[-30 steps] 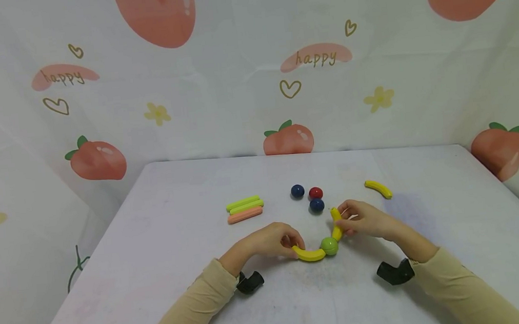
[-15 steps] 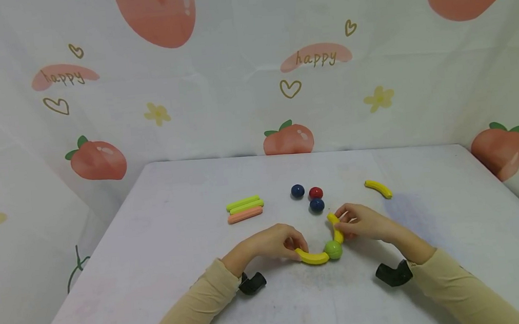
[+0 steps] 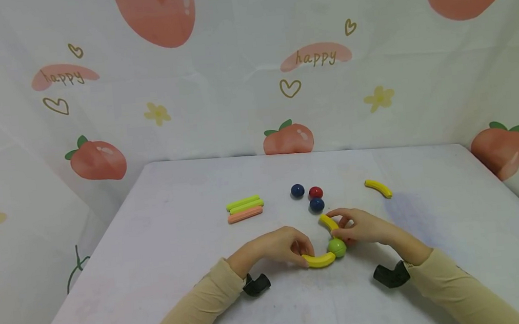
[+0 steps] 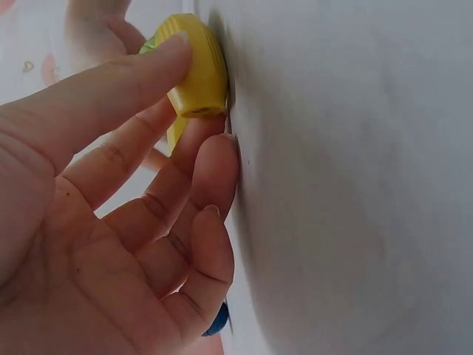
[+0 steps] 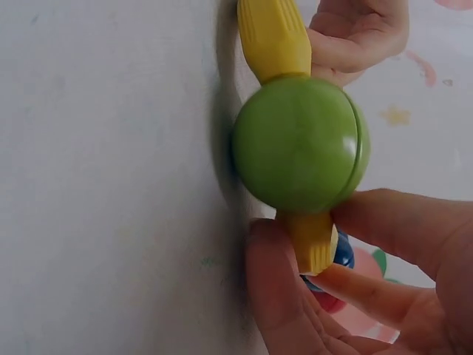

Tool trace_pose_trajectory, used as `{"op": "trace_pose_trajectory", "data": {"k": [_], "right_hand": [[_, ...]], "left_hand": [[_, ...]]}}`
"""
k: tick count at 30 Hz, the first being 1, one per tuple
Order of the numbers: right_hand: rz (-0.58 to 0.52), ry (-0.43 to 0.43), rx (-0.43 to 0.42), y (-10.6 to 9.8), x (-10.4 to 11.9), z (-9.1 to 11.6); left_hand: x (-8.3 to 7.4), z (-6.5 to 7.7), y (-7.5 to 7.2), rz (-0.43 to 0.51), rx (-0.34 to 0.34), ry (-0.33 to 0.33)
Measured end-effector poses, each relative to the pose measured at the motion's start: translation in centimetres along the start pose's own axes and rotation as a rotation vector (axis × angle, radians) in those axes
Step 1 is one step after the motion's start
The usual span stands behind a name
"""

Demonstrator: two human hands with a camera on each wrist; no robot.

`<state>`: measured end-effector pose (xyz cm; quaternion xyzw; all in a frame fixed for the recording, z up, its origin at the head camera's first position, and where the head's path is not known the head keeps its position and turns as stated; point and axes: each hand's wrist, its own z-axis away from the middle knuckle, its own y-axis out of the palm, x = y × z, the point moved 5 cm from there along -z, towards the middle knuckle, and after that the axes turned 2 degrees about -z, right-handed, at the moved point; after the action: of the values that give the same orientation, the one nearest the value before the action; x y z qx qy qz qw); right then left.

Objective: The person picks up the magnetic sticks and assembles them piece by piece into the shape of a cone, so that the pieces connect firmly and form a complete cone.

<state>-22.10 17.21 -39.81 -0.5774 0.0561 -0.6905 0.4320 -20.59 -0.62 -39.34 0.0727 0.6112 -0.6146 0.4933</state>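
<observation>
My left hand [image 3: 282, 245] pinches the outer end of a curved yellow rod [image 3: 320, 260] between thumb and fingers, low over the table. The rod's other end meets a green ball [image 3: 337, 248]; the right wrist view shows the green ball [image 5: 299, 144] joined to yellow pieces on both sides. A second curved yellow rod [image 3: 328, 222] runs back from the ball, and my right hand [image 3: 362, 226] grips it close to the ball. In the left wrist view, the thumb lies on the ribbed end of the yellow rod [image 4: 198, 74].
Behind the hands lie two dark blue balls [image 3: 297, 191] and a red ball [image 3: 315, 192]. Two lime sticks [image 3: 244, 203] and an orange stick [image 3: 245, 214] lie side by side to the left. A loose curved yellow rod [image 3: 378, 188] lies at the back right.
Both rods and the green ball have shifted slightly right and nearer to me. The right-hand rod's far end has swung left, and the right hand has slid towards the ball.
</observation>
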Motion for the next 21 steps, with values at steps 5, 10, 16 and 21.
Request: {"op": "trace_pose_trajectory", "data": {"k": [5, 10, 16, 21], "right_hand": [[0.007, -0.033, -0.020, 0.0, 0.4, 0.1], [0.042, -0.058, -0.005, 0.2, 1.0, 0.3], [0.049, -0.112, 0.026, 0.2, 1.4, 0.5], [0.061, -0.121, 0.024, 0.0, 1.3, 0.6]], "left_hand": [[-0.5, -0.2, 0.2, 0.004, 0.017, 0.015], [-0.8, -0.4, 0.5, 0.004, 0.023, 0.017], [-1.1, -0.8, 0.9, 0.014, 0.029, 0.020], [-1.0, -0.9, 0.5, 0.031, 0.015, 0.008]]}}
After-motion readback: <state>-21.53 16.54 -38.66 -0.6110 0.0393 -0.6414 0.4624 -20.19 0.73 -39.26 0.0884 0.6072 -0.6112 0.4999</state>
